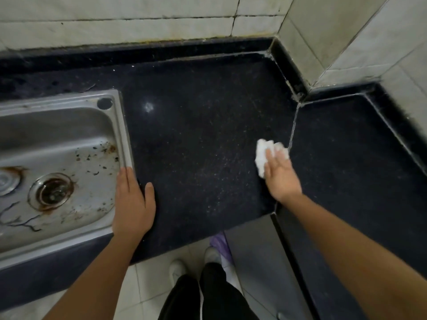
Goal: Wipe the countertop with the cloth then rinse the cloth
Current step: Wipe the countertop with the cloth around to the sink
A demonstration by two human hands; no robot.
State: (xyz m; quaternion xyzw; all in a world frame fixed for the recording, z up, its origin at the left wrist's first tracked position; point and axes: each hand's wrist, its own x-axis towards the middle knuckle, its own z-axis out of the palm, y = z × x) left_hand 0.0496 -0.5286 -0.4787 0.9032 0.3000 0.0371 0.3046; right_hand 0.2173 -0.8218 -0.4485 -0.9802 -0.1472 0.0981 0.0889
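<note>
A crumpled white cloth (265,153) lies on the black speckled countertop (196,135), close to the seam with the right-hand slab. My right hand (280,176) presses flat on the cloth with straight fingers, covering its near part. My left hand (132,202) rests flat on the counter, fingers straight, its fingertips at the right rim of the steel sink (124,135). The sink basin is stained with rust and dark specks around its drain (52,192).
A second black slab (346,158) continues to the right past a pale seam. Raised black edging and tiled walls (138,21) bound the counter at the back and right corner. The counter's front edge drops to a tiled floor with my legs and shoes (208,285).
</note>
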